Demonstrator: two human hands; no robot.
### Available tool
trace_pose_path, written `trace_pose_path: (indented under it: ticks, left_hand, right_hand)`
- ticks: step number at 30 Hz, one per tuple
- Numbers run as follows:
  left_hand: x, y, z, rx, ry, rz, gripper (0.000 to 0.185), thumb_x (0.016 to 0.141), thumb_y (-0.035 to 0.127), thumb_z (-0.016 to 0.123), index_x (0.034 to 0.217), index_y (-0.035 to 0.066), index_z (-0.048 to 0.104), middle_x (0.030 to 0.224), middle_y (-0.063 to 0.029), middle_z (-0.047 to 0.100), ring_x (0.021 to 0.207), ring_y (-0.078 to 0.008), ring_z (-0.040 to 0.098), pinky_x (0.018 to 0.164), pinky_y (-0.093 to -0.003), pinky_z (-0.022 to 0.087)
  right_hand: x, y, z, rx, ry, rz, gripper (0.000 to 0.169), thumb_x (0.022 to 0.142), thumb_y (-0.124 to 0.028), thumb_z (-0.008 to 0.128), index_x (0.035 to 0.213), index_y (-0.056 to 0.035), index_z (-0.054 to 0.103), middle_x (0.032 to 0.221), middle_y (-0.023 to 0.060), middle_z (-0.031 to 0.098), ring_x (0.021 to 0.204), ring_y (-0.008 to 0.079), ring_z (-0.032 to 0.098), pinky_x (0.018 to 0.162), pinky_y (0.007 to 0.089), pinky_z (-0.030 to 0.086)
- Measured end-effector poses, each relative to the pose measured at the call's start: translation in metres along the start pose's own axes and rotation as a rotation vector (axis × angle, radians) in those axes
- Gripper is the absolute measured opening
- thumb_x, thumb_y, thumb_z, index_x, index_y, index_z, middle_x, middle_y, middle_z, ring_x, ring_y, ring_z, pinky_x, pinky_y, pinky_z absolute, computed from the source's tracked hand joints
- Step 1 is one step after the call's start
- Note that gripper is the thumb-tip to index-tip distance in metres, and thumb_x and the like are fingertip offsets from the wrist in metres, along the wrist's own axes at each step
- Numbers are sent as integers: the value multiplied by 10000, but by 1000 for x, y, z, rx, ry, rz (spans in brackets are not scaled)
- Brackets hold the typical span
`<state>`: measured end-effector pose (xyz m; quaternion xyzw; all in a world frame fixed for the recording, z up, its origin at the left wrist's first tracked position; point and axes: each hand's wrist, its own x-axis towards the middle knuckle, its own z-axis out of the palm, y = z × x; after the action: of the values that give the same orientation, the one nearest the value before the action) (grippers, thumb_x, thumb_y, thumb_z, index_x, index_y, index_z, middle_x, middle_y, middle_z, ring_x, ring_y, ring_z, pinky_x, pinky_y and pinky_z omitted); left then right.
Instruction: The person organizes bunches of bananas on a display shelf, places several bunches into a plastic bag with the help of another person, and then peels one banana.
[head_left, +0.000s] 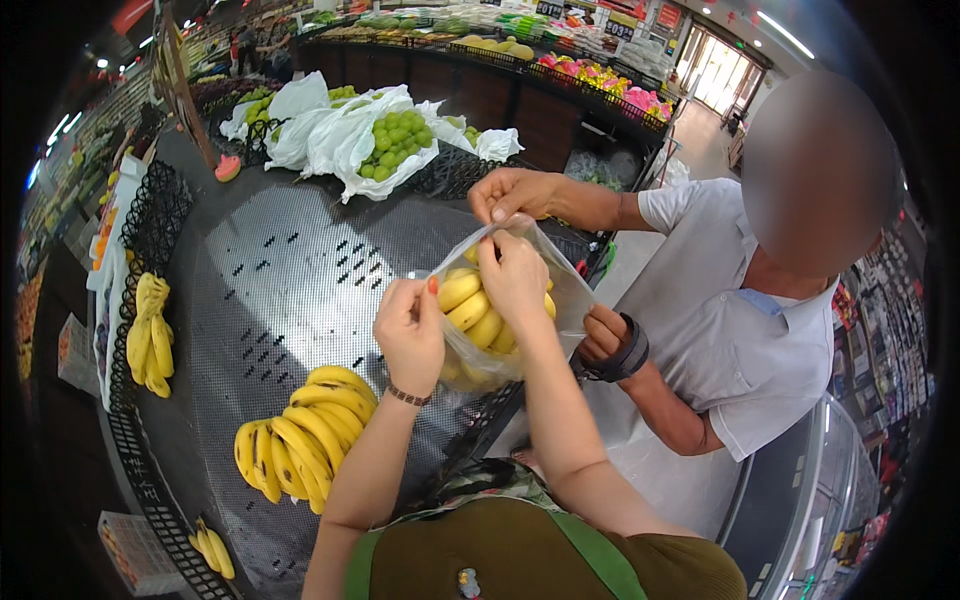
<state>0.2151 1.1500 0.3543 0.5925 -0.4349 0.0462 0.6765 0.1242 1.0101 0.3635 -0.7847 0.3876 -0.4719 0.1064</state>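
My left hand (410, 330) pinches the near left edge of a clear plastic bag (480, 371), with its fingers curled. At the bag's mouth, my right hand (514, 276) grips the rim between thumb and fingers. Several yellow bananas (480, 311) lie inside the bag, partly hidden by my right hand. Another person (690, 270) stands at the right and holds the bag's far edge with one hand and its right side with the other. A large bunch of bananas (304, 435) rests on the dark display mat beside my left forearm.
Black mesh edging (150, 217) borders the display table (217, 315) on the left. Smaller banana bunches (152, 337) lie along that edge. Green grapes (394, 142) in white wrapping stand at the back. A glass-fronted case (817, 480) is at the lower right, behind the other person.
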Motion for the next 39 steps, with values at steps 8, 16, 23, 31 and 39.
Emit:
trace_pose_path:
  ticks: [8, 16, 23, 31, 39]
  left_hand:
    - [3, -17, 8, -341, -25, -313, 180, 1047, 125, 620, 898, 24, 627, 743, 31, 559, 573, -22, 475, 521, -186, 383]
    - [10, -7, 29, -89, -48, -71, 140, 942, 34, 669, 827, -12, 603, 736, -65, 564, 618, -142, 528, 569, -295, 425]
    - [46, -26, 39, -193, -175, -253, 212, 988, 109, 644, 799, 14, 627, 624, -11, 605, 516, -73, 545, 501, -258, 404]
    - [68, -15, 59, -237, -194, -233, 212, 969, 98, 651, 776, 16, 619, 583, -2, 589, 489, -74, 545, 477, -264, 395]
    - [76, -12, 36, -156, -230, -229, 230, 987, 143, 680, 794, 29, 626, 586, 11, 581, 490, -57, 522, 473, -254, 383]
  right_hand:
    - [30, 35, -46, 277, -748, -66, 846, 791, -613, 756, 1270, 69, 606, 1180, 299, 672, 1114, 423, 658, 957, 446, 524]
    - [12, 35, -10, -45, -480, 0, 962, 702, -580, 851, 1265, 133, 539, 1328, 324, 550, 1286, 466, 508, 1072, 483, 444]
    - [-32, 20, -82, 389, -325, -136, 381, 885, -351, 735, 1070, -27, 659, 1063, 197, 658, 1025, 386, 622, 917, 482, 488]
    - [-66, 61, -110, -52, -150, -207, 135, 887, -68, 679, 796, -26, 589, 741, 163, 588, 757, 350, 615, 661, 434, 472]
    - [-41, 55, -104, -218, 68, -386, 79, 805, -4, 663, 790, -28, 589, 737, 123, 567, 791, 315, 568, 714, 418, 465]
